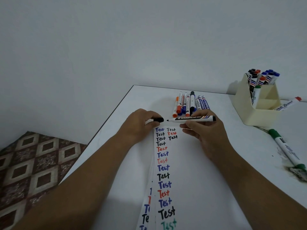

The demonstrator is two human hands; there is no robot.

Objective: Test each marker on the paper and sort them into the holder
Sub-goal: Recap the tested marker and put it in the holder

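Black cap (158, 120) pinched in the left hand (141, 124), just left of the bare tip of the marker (192, 118), which the right hand (207, 130) pinches level above the paper's (166, 163) far end. More markers (191, 103) lie beyond; the holder (254, 105) stands far right, part filled.
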